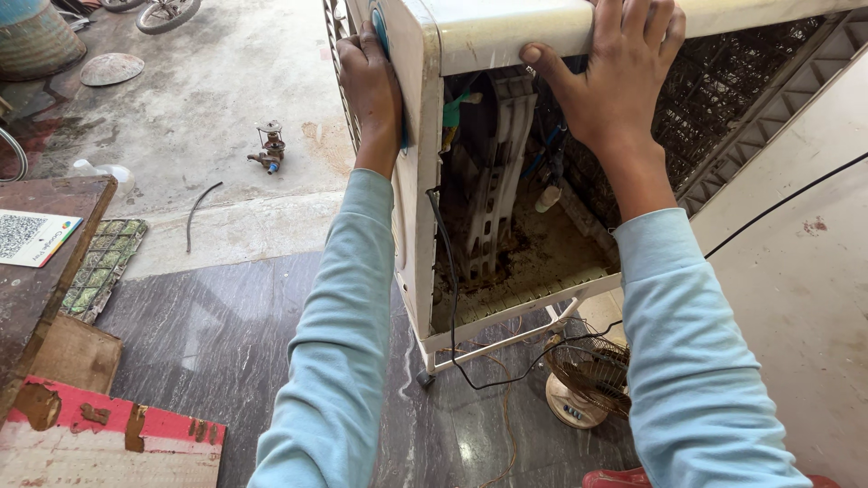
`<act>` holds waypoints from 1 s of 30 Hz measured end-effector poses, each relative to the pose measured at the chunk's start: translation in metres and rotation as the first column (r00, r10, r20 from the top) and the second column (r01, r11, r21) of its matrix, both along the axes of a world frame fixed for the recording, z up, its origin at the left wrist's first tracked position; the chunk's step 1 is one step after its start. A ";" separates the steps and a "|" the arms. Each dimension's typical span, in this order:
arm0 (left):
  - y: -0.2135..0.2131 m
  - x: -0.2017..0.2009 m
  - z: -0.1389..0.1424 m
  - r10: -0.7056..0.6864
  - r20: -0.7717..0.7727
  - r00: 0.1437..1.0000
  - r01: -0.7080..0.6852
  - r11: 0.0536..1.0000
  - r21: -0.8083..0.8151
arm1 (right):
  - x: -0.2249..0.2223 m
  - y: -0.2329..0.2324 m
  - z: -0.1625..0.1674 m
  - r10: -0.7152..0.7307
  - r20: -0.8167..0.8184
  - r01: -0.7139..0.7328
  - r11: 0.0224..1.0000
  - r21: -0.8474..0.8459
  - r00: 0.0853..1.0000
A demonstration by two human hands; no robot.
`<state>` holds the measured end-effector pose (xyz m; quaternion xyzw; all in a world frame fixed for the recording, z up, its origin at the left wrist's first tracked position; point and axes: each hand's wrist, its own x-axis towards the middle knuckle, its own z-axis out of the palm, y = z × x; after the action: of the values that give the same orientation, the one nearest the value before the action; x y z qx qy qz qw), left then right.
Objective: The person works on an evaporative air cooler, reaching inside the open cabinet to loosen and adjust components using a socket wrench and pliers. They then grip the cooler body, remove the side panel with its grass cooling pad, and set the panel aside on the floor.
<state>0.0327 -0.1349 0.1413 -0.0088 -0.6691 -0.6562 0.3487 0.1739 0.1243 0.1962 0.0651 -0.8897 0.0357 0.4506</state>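
- Cooler cabinet (470, 36), a cream plastic box with one side open, stands on the dark stone floor (217, 334) straight ahead of the person, raised on a white frame.
- Left hand (371, 81) lies flat against the cabinet's outer face beside a round blue part (382, 32); the grip is open, palm pressed on, closed round nothing.
- Right hand (624, 68) is spread over the cabinet's top edge, thumb hooked under the rim; that grip is also open, fingers splayed and resting on the plastic.
- Inside the open side are a pale ribbed upright (497, 172), a dirty base tray and dark mesh padding (723, 99) on the far wall.
- A black cable (452, 298) hangs out of the opening and loops over the floor.
- A small wire-caged fan (583, 380) lies just beside the frame's foot.
- On the wooden surface (54, 271) at left lies a white rectangular card (32, 237) printed with a black square code pattern and a small coloured mark at its corner.
- A red and white board with peeling paint (99, 438) sits at the lower left.
- A small metal valve fitting (268, 149) rests on the concrete ground well apart from the cabinet.
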 end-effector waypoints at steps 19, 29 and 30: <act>-0.002 0.004 -0.001 -0.127 -0.176 0.976 0.131 0.991 0.009 | 0.006 -0.039 0.022 0.335 0.037 -0.328 0.937 -0.119 0.942; -0.009 0.010 -0.005 -0.060 -0.436 0.898 -0.022 0.983 -0.181 | 0.006 -0.039 0.017 0.384 0.001 -0.380 0.915 -0.138 0.923; -0.009 0.011 -0.006 -0.065 -0.514 0.856 -0.039 0.981 -0.188 | 0.007 -0.040 0.018 0.395 -0.012 -0.393 0.911 -0.127 0.919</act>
<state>0.0438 -0.1436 0.1356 -0.2228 -0.6108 -0.5644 0.5086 0.1811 0.0848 0.2143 0.2141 -0.8572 0.1827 0.4313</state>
